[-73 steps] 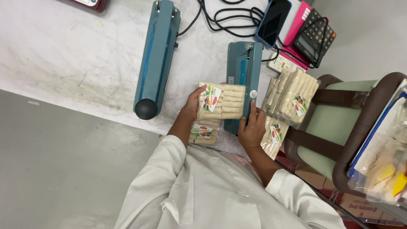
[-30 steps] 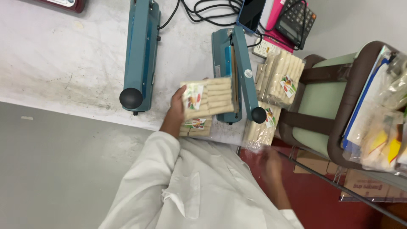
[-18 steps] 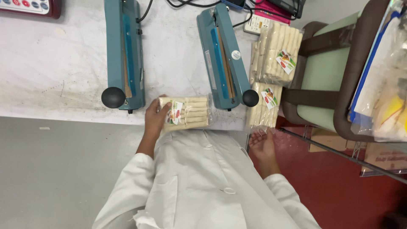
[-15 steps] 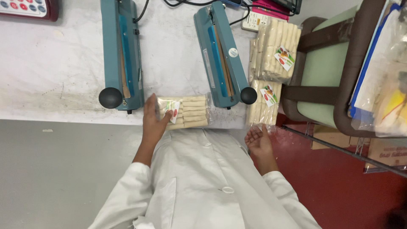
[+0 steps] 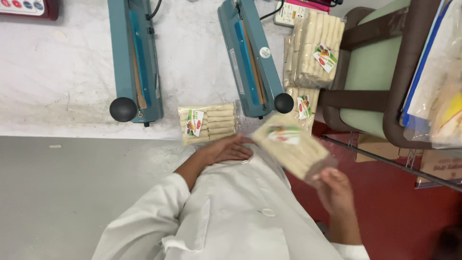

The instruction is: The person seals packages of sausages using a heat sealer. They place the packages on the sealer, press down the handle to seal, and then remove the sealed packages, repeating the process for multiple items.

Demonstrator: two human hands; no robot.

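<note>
Right hand (image 5: pixel 337 192) gripping tilted packet (image 5: pixel 292 146) off counter edge (image 5: pixel 96 136), left hand (image 5: pixel 226 149) flat

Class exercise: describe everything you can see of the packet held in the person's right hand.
The packet is a clear plastic bag of pale, stick-like rolls packed side by side, with a small colourful label near its upper end. It is blurred and tilted, held in the air over the table edge. The right hand grips its lower end; nothing else touches it.

There's a clear plastic pack of pale rolled sticks (image 5: pixel 208 123) lying flat on the white table (image 5: pixel 57 72), with a small green, red and white label (image 5: pixel 194 122). Another pack like it (image 5: pixel 292 147) is tilted in the air in the right hand (image 5: pixel 335 191). More are stacked (image 5: pixel 315 48) beside the teal sealer (image 5: pixel 250 53).
</note>
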